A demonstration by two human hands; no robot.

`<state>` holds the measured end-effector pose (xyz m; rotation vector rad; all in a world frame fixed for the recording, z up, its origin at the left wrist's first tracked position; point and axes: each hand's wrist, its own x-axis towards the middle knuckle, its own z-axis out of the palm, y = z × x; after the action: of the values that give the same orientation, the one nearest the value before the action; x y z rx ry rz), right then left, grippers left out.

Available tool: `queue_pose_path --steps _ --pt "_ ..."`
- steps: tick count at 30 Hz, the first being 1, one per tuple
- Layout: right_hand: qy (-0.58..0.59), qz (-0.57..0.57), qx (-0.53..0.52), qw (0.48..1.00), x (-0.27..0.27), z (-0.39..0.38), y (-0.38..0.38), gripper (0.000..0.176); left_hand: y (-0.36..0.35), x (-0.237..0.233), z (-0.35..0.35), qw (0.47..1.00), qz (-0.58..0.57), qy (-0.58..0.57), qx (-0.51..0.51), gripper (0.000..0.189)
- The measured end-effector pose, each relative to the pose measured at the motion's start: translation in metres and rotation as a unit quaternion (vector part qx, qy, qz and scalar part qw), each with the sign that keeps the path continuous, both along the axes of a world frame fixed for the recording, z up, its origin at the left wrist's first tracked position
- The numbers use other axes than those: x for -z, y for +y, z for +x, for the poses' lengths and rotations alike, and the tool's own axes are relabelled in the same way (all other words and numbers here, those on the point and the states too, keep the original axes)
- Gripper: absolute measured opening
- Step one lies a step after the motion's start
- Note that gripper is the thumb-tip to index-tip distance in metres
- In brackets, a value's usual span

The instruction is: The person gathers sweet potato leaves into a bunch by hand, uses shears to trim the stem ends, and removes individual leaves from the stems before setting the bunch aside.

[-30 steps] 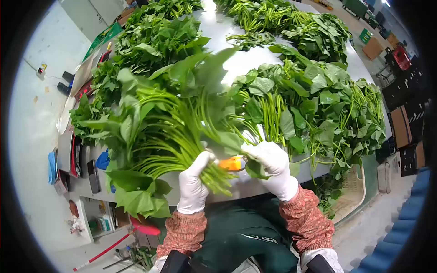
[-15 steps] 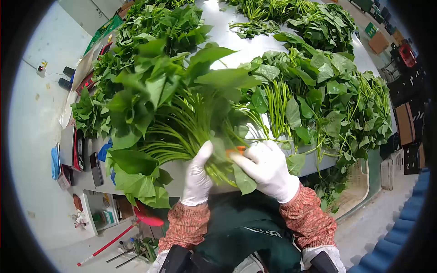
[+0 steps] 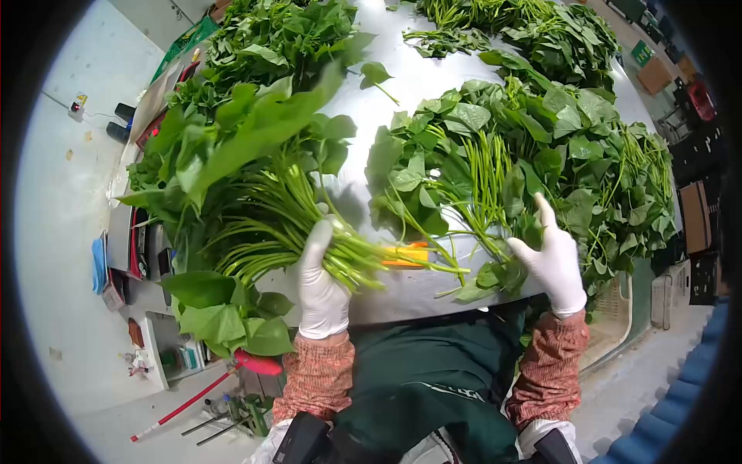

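In a white glove, my left hand (image 3: 323,282) is wrapped round a thick bunch of sweet potato greens (image 3: 286,213). Its stem ends point right and its leaves fan out to the left. My right hand (image 3: 555,267), also gloved, has thumb and index finger spread with nothing between them, beside the front of a loose heap of greens (image 3: 568,166). An orange object (image 3: 406,254) lies on the metal table (image 3: 417,298), partly covered by stems from the bunch.
More greens are piled at the back left (image 3: 290,39) and back right (image 3: 556,39). Below the table's right edge stands a pale plastic crate (image 3: 610,317). A red-handled tool (image 3: 189,402) leans at the lower left, near a small white shelf (image 3: 154,352).
My left hand has moved slightly left with the bunch. My right hand has left the stem ends, swung right to the heap and opened. More of the orange object shows now.
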<state>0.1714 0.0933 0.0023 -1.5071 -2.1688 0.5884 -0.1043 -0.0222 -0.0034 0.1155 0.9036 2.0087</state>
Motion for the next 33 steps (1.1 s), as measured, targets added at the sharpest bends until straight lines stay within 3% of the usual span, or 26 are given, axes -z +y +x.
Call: queue_pose_path --steps 1,3,5,7,9,11,12,16,19,20,22,23,24,27,29,30,31,33 --pt "-0.097 -0.003 0.011 0.995 -0.018 0.003 -0.001 0.060 0.002 -0.001 0.007 1.000 0.002 0.024 0.004 0.025" --pt "-0.037 0.173 -0.012 0.984 -0.030 -0.003 -0.003 0.066 0.003 -0.002 0.017 0.997 -0.008 0.080 0.021 0.031" --pt "0.118 0.149 -0.048 0.981 -0.050 -0.024 -0.013 0.032 0.004 -0.003 0.025 0.994 -0.015 0.093 0.048 0.032" --pt "0.182 0.091 -0.194 0.960 -0.054 -0.043 -0.022 0.019 0.004 0.000 0.030 0.991 -0.028 0.105 0.078 0.035" --pt "0.241 -0.041 -0.282 0.928 -0.046 -0.066 -0.031 0.014 0.002 0.001 0.034 0.991 -0.029 0.084 0.096 0.037" --pt "0.164 -0.074 -0.324 0.929 -0.038 -0.075 -0.031 0.014 0.001 -0.002 0.036 0.991 -0.025 0.085 0.100 0.039" --pt "0.236 -0.148 -0.324 0.904 -0.031 -0.079 -0.033 0.016 0.000 -0.003 0.036 0.991 -0.023 0.085 0.099 0.040" --pt "0.299 -0.304 -0.254 0.868 -0.029 -0.079 -0.038 0.018 -0.005 -0.002 0.035 0.983 -0.036 0.132 0.119 0.045" --pt "0.284 -0.437 -0.166 0.837 -0.038 -0.079 -0.036 0.019 -0.003 0.003 0.039 0.980 -0.028 0.130 0.148 0.049" --pt "0.306 -0.293 -0.223 0.878 -0.017 -0.078 -0.036 0.018 -0.001 0.009 0.043 0.982 -0.032 0.117 0.146 0.049" --pt "0.239 -0.306 -0.211 0.897 -0.032 -0.075 -0.034 0.019 -0.003 0.010 0.045 0.982 -0.014 0.073 0.172 0.048" --pt "0.206 -0.313 -0.206 0.904 -0.038 -0.075 -0.034 0.019 -0.002 0.010 0.043 0.977 -0.037 0.110 0.177 0.048" --pt "0.241 -0.240 -0.236 0.910 -0.026 -0.078 -0.036 0.023 -0.001 0.010 0.041 0.971 -0.059 0.148 0.180 0.048" --pt "0.263 -0.280 -0.225 0.895 -0.015 -0.077 -0.039 0.024 -0.002 0.010 0.049 0.965 -0.103 0.182 0.159 0.040" --pt "0.273 -0.407 -0.219 0.844 -0.024 -0.075 -0.035 0.023 0.002 -0.016 0.053 0.973 -0.094 0.081 0.193 0.037" --pt "0.307 -0.459 -0.213 0.806 -0.017 -0.073 -0.035 0.022 0.004 -0.019 0.057 0.970 -0.134 0.122 0.165 0.035" --pt "0.340 -0.508 -0.205 0.764 -0.009 -0.072 -0.035 0.021 0.002 -0.018 0.054 0.970 -0.121 0.093 0.188 0.036" --pt "0.373 -0.493 -0.225 0.753 0.001 -0.068 -0.036 0.019 -0.001 -0.011 0.048 0.967 -0.094 0.036 0.234 0.038"
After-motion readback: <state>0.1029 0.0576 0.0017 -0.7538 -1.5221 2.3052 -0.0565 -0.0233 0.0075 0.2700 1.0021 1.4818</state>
